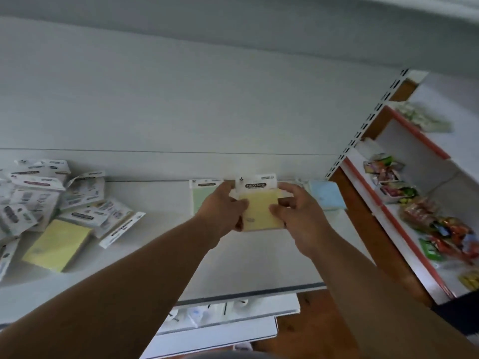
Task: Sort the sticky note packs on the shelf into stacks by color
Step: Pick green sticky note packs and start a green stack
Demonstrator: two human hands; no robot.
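A yellow sticky note pack with a white header card sits at the back middle of the white shelf. My left hand grips its left edge and my right hand grips its right edge. A green pack lies just left of it, partly hidden by my left hand. A blue pack lies to the right. On the left lies a jumbled pile of packs, most face down, with a loose yellow pack at its front.
A slotted metal upright ends the shelf on the right. Beyond it, an orange-edged shelf unit holds colourful snack packets. Lower white shelves jut out below the front edge.
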